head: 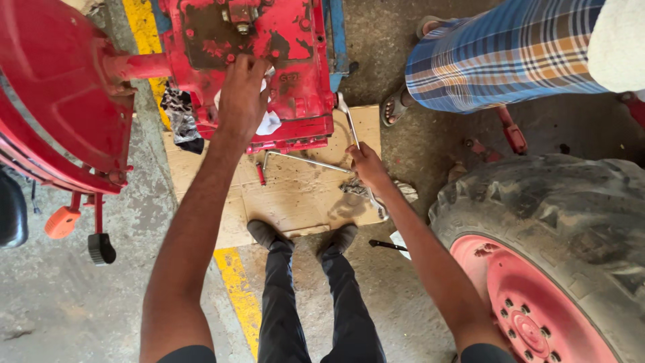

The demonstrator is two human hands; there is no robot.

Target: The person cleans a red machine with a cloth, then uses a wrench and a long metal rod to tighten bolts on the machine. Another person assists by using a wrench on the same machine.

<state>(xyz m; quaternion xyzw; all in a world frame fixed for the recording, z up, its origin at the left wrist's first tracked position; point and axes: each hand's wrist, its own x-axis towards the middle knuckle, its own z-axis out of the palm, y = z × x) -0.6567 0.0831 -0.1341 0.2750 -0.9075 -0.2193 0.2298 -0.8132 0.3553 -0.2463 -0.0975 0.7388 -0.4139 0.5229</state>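
Observation:
My left hand (242, 94) rests on the red machine housing (295, 60) and presses a white cloth (270, 123) against its side. My right hand (366, 165) is closed around a long silver wrench (348, 121) whose upper end touches the housing's right edge. Below, on the cardboard sheet (289, 202), lies a bent metal rod (306, 161). My dark trouser legs and shoes (265, 234) stand at the cardboard's near edge.
A big tyre with a red rim (544, 269) fills the lower right. Another person in a plaid wrap (497, 54) sits at the upper right, a foot near the cardboard. A red fender (54, 94), pedals (101, 247) and a yellow floor stripe (238, 296) are on the left.

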